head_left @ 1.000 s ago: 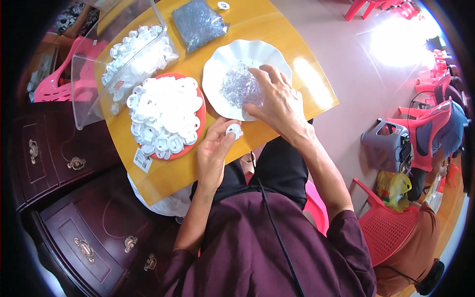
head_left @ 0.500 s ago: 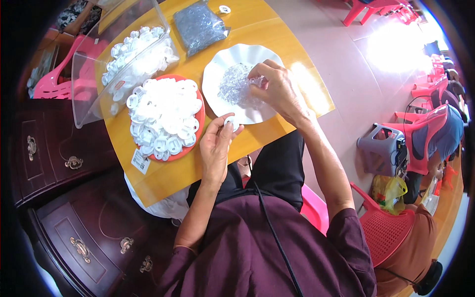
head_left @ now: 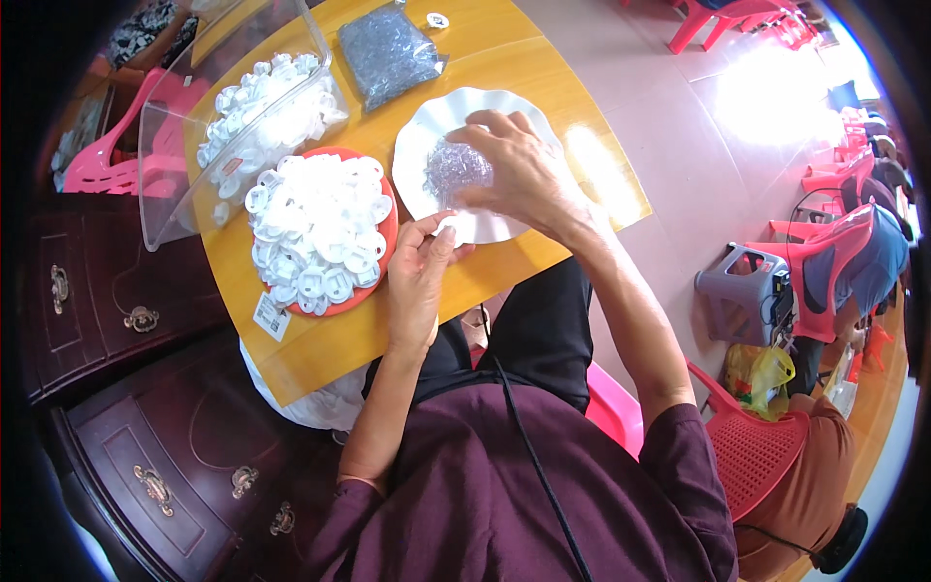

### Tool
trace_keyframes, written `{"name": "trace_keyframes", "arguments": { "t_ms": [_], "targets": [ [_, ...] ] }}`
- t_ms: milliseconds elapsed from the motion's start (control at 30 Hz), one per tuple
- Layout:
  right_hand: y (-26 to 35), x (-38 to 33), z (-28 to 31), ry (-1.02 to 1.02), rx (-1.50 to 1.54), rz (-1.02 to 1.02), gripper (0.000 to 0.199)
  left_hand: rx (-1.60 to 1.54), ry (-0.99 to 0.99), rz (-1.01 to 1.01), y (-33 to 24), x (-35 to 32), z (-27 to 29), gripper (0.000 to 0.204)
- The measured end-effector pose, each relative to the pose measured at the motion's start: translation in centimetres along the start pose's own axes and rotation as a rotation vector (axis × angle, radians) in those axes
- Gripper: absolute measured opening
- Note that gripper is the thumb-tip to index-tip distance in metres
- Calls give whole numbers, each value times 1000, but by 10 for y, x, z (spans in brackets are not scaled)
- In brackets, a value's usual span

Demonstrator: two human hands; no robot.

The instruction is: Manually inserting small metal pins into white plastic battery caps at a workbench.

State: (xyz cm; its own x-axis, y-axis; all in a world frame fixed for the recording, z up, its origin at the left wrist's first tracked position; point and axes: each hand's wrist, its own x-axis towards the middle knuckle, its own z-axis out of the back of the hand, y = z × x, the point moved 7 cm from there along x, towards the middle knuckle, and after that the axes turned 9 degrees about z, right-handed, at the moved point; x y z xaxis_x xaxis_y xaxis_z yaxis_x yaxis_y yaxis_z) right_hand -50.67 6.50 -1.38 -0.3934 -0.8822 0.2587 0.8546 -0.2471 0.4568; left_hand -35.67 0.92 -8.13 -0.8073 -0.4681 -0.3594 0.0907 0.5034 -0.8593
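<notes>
**Pinching a small, round white plastic piece (head_left: pixel 454 227) beside a scalloped white plate (head_left: pixel 413 134) of clear bits**

A person's bare left hand (head_left: pixel 419 276) grips the piece between thumb and forefinger at the plate's near rim; whether the two touch cannot be told. Just ahead and to the right, the right hand (head_left: pixel 529 179) arches over the plate, thumb and fingers spread apart, with nothing clearly visible between them. Beneath it lies a loose heap of small, glassy, transparent plastic bits (head_left: pixel 452 175).

Left of the pinch, a round red plate (head_left: pixel 389 236) carries a high mound of similar white plastic pieces (head_left: pixel 320 218). Farther left and ahead, a clear, straight-sided plastic tub (head_left: pixel 167 218) holds another pile of white pieces (head_left: pixel 267 107). Well ahead of the grip, a flat transparent bag of dark grey material (head_left: pixel 390 56) lies on the glossy yellow table (head_left: pixel 543 58).

The work looks far from over: one piece is in hand, nothing visibly joined to it, and plenty of clear bits lie unused. Which white pile is finished, if either, cannot be told.
</notes>
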Motion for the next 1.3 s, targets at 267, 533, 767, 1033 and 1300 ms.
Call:
{"name": "trace_keyframes", "arguments": {
  "t_ms": [267,533,767,1033,1300],
  "targets": [
    [-5,7,-21,76,32,2,30,-46,-72,-12,5,-2,-6,30],
    [-15,-2,-1,-47,324,-94,14,-130,-114,-12,13,-9,-9,34],
    [-7,-14,18,-187,154,51,14,-142,-85,-49,13,-14,-10,31],
    [-8,-20,12,-64,197,-56,12,-130,-24,35,13,-34,0,28],
    [-13,-33,15,-100,231,-90,13,-27,9,88,15,-60,7,30]
  ]
}}
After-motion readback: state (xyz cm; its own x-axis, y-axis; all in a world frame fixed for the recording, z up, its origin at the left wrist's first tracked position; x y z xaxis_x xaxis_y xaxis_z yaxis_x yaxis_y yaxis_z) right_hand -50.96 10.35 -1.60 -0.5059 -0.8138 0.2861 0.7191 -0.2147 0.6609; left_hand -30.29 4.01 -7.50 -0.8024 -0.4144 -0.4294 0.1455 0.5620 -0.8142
